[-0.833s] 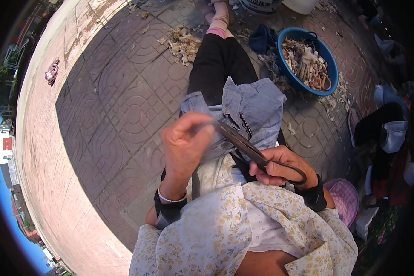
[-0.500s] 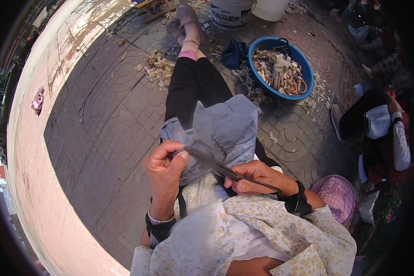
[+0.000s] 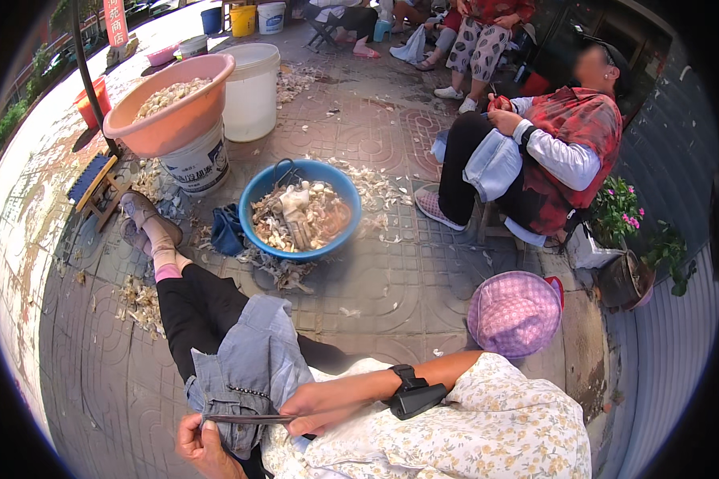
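A long, thin dark strip (image 3: 248, 418) stretches between my two hands above my lap; its exact kind is unclear. My left hand (image 3: 204, 449) pinches the far-left end between thumb and fingers. Closed round the other end is my right hand (image 3: 321, 405), with a black band and device (image 3: 414, 395) on its wrist. Beneath them a grey-blue denim cloth (image 3: 256, 343) covers my lap, and a string of dark beads (image 3: 249, 390) lies across it.
A blue basin (image 3: 355, 223) holds garlic, peelings and a glove (image 3: 294, 203). Behind it, an orange basin (image 3: 168, 134) of garlic rests on a white bucket (image 3: 196, 168). A pink checked hat (image 3: 513, 315) lies to my right, near a seated person (image 3: 563, 136). Garlic skins litter the paving.
The view has swung to the right and up, bringing the seated person and the orange basin into sight. Both hands still hold the dark strip, which now looks nearly level.
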Motion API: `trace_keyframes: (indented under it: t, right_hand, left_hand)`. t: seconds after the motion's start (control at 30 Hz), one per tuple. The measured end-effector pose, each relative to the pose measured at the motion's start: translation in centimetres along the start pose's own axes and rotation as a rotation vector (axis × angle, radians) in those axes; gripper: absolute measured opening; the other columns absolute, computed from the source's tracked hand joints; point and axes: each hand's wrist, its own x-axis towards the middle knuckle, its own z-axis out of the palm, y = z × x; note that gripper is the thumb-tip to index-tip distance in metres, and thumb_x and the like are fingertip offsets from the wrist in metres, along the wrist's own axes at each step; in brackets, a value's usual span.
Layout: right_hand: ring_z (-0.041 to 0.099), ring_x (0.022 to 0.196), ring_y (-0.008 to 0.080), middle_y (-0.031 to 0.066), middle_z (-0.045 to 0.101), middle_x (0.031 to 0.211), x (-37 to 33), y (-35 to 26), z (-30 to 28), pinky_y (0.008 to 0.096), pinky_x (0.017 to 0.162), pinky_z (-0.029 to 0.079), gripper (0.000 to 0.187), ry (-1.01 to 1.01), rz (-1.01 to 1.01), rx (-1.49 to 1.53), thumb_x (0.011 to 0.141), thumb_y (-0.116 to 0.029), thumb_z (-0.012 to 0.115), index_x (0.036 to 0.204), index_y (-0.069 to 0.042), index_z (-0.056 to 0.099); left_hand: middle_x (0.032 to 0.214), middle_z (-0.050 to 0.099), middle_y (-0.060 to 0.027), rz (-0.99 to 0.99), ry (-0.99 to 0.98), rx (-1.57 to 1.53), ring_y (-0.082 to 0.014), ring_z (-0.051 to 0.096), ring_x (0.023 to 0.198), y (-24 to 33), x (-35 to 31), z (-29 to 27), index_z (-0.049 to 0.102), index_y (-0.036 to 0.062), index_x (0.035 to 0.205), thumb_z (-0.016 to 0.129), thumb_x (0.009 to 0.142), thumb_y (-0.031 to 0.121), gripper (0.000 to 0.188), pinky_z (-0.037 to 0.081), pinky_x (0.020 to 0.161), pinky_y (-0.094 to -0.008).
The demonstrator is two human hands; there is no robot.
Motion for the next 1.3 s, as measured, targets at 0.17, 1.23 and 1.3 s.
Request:
trace_keyframes:
  t: [0.17,1.23,1.3]
  right_hand:
    - [0.041,0.044,0.0039,-0.0040,0.046,0.058,-0.7,-2.3,0.3,0.0215,0.039,0.028,0.048,-0.014,0.085,0.170,0.091,-0.053,0.051,0.075,-0.007,0.051]
    - [0.042,0.054,0.0191,0.0076,0.042,0.059,0.4,-4.8,2.0,0.0353,0.052,0.036,0.042,0.157,-0.162,-0.498,0.097,-0.042,0.045,0.091,-0.001,0.052]
    - [0.044,0.057,0.0194,0.0086,0.044,0.062,0.2,-4.0,2.0,0.0349,0.054,0.038,0.043,0.174,-0.071,-0.535,0.096,-0.043,0.047,0.091,0.000,0.052]
  left_hand:
    - [0.082,0.060,-0.0045,0.016,0.003,0.057,-0.0125,0.053,0.073,0.8,-0.1,0.2,0.063,-0.0044,0.091,0.058,0.081,-0.001,0.011,0.043,0.066,-0.0257]
    - [0.072,0.058,0.0004,0.017,-0.052,-0.136,-0.0084,0.050,0.065,-0.2,0.5,-1.5,0.065,0.0002,0.089,0.062,0.081,0.002,0.009,0.042,0.059,-0.0237]
    - [0.077,0.059,-0.0014,0.004,-0.077,-0.111,-0.0104,0.053,0.069,0.8,0.3,-1.2,0.063,-0.0017,0.091,0.058,0.082,0.003,0.011,0.044,0.063,-0.0247]
